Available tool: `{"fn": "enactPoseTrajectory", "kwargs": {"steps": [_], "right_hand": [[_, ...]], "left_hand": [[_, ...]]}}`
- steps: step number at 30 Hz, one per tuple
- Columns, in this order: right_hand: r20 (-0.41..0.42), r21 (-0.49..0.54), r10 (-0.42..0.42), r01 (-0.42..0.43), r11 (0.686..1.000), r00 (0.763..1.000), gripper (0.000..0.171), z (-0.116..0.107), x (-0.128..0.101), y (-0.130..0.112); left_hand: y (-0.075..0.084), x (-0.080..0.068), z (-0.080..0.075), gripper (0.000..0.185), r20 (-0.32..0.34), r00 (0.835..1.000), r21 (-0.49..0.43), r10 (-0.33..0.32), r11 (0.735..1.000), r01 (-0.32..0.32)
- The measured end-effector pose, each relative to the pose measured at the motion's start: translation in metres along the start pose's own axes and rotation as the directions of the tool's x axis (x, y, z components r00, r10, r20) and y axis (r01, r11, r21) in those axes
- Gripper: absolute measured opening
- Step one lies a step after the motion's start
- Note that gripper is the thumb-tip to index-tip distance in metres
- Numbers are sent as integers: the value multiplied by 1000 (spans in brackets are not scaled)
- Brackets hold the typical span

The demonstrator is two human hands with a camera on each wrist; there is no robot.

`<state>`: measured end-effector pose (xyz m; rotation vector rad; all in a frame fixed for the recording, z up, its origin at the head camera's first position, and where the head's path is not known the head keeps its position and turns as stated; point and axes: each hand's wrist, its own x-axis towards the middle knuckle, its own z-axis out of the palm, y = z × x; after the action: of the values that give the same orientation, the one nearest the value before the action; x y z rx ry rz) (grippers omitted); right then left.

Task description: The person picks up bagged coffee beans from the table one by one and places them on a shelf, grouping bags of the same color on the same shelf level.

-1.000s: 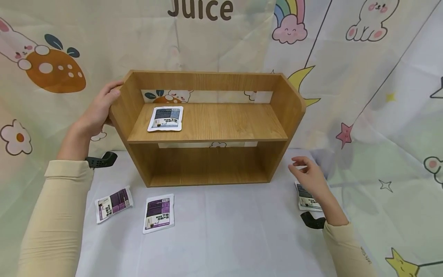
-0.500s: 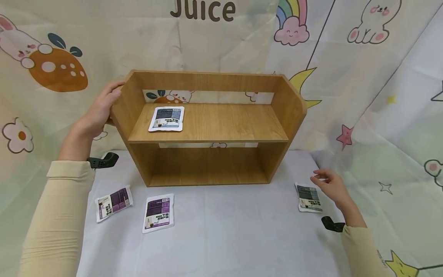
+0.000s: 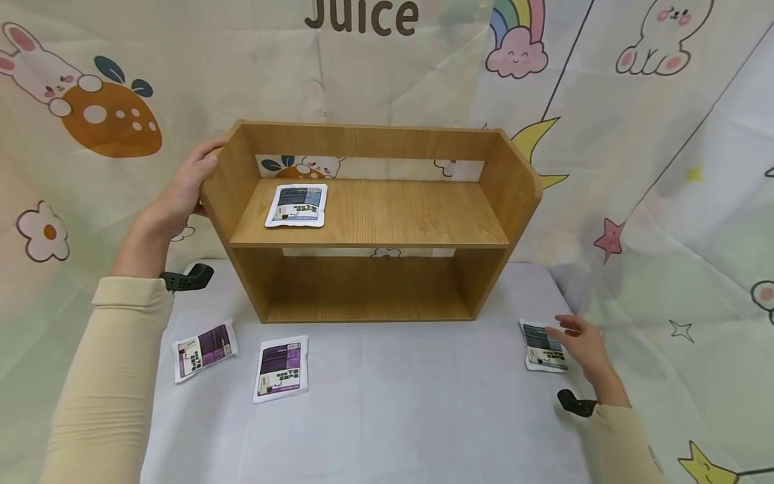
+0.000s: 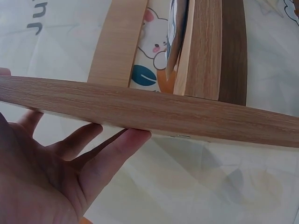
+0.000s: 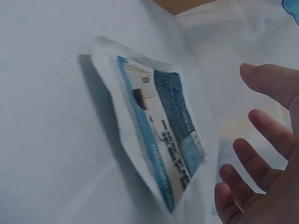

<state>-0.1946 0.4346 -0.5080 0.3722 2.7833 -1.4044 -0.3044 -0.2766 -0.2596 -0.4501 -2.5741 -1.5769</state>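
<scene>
A two-tier wooden shelf [image 3: 370, 245] stands tilted at the back of the table. At its upper left corner, my left hand [image 3: 189, 178] grips the side panel [image 4: 140, 109], several fingertips against the outer face and one tip showing past its edge. A flat white packet with a blue label [image 3: 296, 205] lies on the upper tier, near the left side. To the right, my right hand [image 3: 583, 346] hovers with spread fingers beside another flat packet [image 3: 541, 353] with a dark blue-green label; in the right wrist view the fingers are apart from this packet [image 5: 154, 126].
Two purple-labelled packets lie on the white table at front left: a slanted one [image 3: 205, 351] and a straighter one [image 3: 281, 370]. A printed cloth backdrop [image 3: 417, 81] hangs close behind the shelf and continues along the right side.
My right hand has moved right and down from beside the shelf, past the right-hand packet, then slightly back over its edge. My left hand stays on the shelf. The head view shifted slightly.
</scene>
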Motion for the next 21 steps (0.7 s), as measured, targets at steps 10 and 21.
{"fn": "enactPoseTrajectory", "kwargs": {"steps": [10, 21], "right_hand": [[100, -40, 25, -21, 999, 995, 86, 11, -1, 9], [102, -173, -4, 22, 985, 995, 89, 20, 9, 25]], "left_hand": [[-1, 5, 2, 54, -16, 1000, -25, -7, 1000, 6], [-2, 3, 4, 55, -47, 999, -44, -24, 999, 22]]}}
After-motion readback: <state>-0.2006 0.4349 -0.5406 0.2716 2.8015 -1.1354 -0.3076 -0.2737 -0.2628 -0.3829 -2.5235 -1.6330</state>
